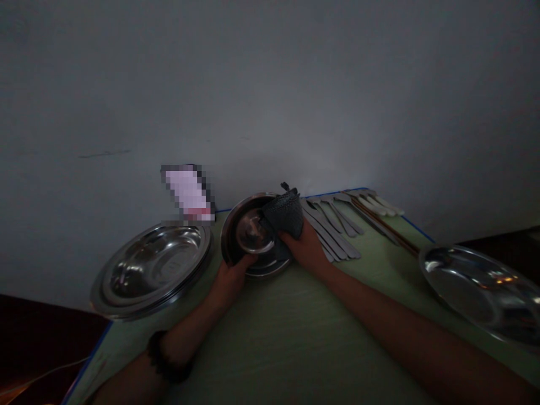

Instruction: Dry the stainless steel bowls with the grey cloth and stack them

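Observation:
A round stainless steel bowl (252,232) is tilted toward me above the middle of the table. My left hand (232,275) grips its lower left rim, the thumb lying over the inside edge. In my right hand (304,243) is a dark grey cloth (283,216), pressed against the bowl's right side and partly covering it. The fingers of my right hand are mostly hidden by the cloth.
Stacked steel basins (156,264) stand at the left. Knives (337,242), forks, spoons and chopsticks (392,230) lie in rows to the right. Another steel basin (476,287) is at the far right. A phone (189,191), blurred out, leans against the wall (270,101).

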A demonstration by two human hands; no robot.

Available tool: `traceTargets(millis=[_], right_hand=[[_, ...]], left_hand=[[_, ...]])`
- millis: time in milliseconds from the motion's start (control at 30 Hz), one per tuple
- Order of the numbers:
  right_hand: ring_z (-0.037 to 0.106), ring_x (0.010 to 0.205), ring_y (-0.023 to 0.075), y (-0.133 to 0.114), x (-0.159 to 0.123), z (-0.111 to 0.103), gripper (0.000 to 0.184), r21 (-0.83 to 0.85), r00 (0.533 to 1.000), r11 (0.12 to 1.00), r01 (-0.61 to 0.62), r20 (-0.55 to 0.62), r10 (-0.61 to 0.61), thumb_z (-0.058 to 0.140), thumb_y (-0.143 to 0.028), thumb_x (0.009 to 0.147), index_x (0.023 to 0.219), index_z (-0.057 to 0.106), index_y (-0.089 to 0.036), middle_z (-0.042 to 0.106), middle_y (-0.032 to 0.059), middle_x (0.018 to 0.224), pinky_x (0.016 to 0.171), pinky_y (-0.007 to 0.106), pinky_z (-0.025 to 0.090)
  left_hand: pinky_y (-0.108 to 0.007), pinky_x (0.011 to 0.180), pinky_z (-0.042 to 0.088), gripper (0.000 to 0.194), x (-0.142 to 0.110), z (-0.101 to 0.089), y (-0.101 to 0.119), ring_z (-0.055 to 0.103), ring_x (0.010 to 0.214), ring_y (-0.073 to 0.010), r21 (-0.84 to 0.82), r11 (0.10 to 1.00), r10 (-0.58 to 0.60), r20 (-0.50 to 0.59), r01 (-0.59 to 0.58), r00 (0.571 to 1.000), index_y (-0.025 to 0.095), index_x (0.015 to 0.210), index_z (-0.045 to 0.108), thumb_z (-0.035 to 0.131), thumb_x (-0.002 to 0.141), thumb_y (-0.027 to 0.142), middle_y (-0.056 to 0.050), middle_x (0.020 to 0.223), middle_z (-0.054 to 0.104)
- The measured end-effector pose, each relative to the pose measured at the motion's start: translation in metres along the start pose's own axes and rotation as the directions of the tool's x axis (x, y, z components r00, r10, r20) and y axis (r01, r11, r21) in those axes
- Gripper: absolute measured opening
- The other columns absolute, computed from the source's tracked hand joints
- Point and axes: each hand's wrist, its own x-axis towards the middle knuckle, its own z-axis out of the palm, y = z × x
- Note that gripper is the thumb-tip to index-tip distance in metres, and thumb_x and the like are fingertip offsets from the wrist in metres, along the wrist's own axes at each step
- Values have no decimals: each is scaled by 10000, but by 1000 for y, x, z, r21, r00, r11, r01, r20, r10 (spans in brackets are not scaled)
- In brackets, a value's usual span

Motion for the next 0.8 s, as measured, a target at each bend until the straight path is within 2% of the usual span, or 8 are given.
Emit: traceTargets(millis=[200,333,467,667,800], right_hand=[[625,1014,284,-1,0,0,473,1,1000,1000,-3,26,3,614,-353,727,1148,559,-145,682,139,1086,867,429,479],[627,1007,288,-1,0,-1,467,-10,1000,1000,-13,7,13,620,-362,724,1140,563,-159,684,134,1081,859,432,479],[635,969,284,-1,0,0,447,-14,1000,1000,-4,9,4,620,-360,720,1115,569,-157,690,131,1047,832,425,489],[633,974,287,1,0,1,441,-12,1000,1000,7,2,-7,613,-354,724,1113,567,-152,687,134,1051,837,432,488],[632,989,286,1,0,1,445,-1,1000,1000,5,2,-5,614,-343,725,1127,565,-158,689,130,1061,849,439,489]], left_hand=[[-424,1021,449,377,3,-1,-6,626,1123,-283,36,999,31,-8,-31,999,181,1008,693,707,631,198,-67,1084,738],[-422,1009,461,350,4,-2,-7,635,1106,-288,41,998,54,18,-54,998,184,975,702,707,627,223,-66,1067,743],[-432,1017,453,327,1,-1,-1,632,1112,-302,85,996,28,-9,-27,1000,188,939,708,710,614,214,-67,1056,746],[-450,1001,469,350,1,0,-1,649,1081,-306,30,1000,9,-25,-8,1000,194,937,703,726,588,205,-60,1006,758],[-457,1006,464,363,2,-1,-3,637,1103,-304,35,999,15,-27,-14,1000,198,954,697,735,593,201,-65,1049,747]])
